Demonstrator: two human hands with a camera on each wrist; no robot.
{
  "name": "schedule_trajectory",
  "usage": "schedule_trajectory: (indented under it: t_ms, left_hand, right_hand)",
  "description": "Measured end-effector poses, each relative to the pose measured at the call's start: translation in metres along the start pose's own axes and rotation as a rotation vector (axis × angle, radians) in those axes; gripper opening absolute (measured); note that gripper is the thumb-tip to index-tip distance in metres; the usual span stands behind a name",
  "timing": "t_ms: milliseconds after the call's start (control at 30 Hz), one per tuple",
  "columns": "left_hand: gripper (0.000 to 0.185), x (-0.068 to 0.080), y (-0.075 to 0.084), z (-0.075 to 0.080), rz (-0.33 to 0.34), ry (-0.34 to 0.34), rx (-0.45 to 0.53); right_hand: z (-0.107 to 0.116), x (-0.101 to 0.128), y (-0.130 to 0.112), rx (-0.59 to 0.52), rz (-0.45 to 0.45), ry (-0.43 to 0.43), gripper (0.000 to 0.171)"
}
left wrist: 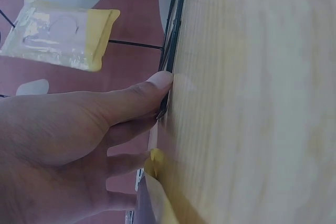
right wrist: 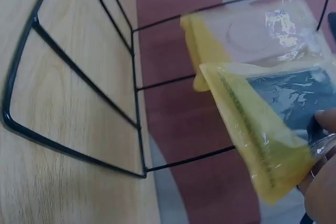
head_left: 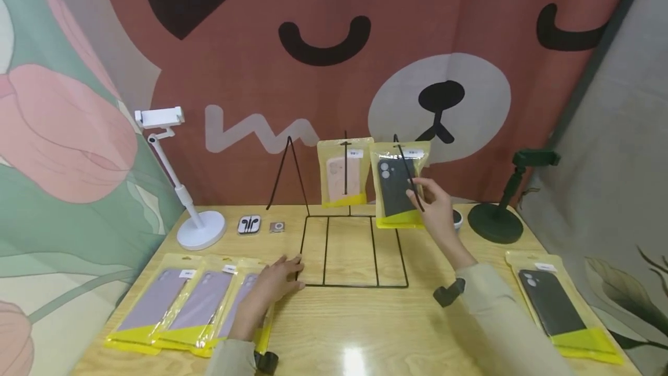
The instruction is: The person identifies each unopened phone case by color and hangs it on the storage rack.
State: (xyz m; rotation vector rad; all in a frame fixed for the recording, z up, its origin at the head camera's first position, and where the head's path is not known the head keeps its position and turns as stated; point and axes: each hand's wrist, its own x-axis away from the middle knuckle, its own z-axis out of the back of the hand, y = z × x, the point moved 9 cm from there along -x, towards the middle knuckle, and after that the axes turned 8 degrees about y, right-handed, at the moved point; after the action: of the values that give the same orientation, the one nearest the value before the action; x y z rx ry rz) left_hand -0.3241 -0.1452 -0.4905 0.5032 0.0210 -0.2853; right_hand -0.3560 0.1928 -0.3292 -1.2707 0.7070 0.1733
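Note:
A black wire display rack (head_left: 355,286) stands on the wooden table with three prongs at its back. My left hand (head_left: 276,280) grips the left side of its base, thumb over the wire in the left wrist view. On the right prong hangs a clear-and-yellow pouch with a dark phone case (head_left: 392,190). My right hand (head_left: 438,208) holds this pouch by its right edge, the thumb on its front in the right wrist view. A similar pouch with a pink phone case (head_left: 335,181) hangs from the middle prong, and the left prong is bare.
Three pouches with purple phone cases (head_left: 151,300) lie at the left, partly behind my left forearm. Another dark case pouch (head_left: 555,300) lies at the right. A white phone stand (head_left: 200,230), boxed earphones (head_left: 249,224), a small clip player (head_left: 277,227) and a green stand (head_left: 496,223) stand along the back.

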Motion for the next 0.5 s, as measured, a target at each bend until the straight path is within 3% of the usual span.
schedule_trajectory:
  t_ms: [133,267,367,500]
  left_hand:
    - [0.049,0.002,0.002,-0.003,-0.007,0.001,0.009]
    - [0.049,0.002,0.003,-0.003,-0.012,0.012,0.004]
    - [0.049,0.001,0.003,-0.003,-0.016,0.014,0.001]
    - [0.05,0.0,0.002,-0.002,-0.008,0.006,0.003]
  right_hand:
    - [0.003,-0.001,0.014,0.023,-0.017,0.0,0.021]
    - [0.021,0.006,0.021,0.079,0.003,-0.034,0.018]
    - [0.052,0.013,0.035,0.171,0.064,-0.038,0.018]
    - [0.108,0.029,0.064,0.441,0.099,-0.068,0.02]
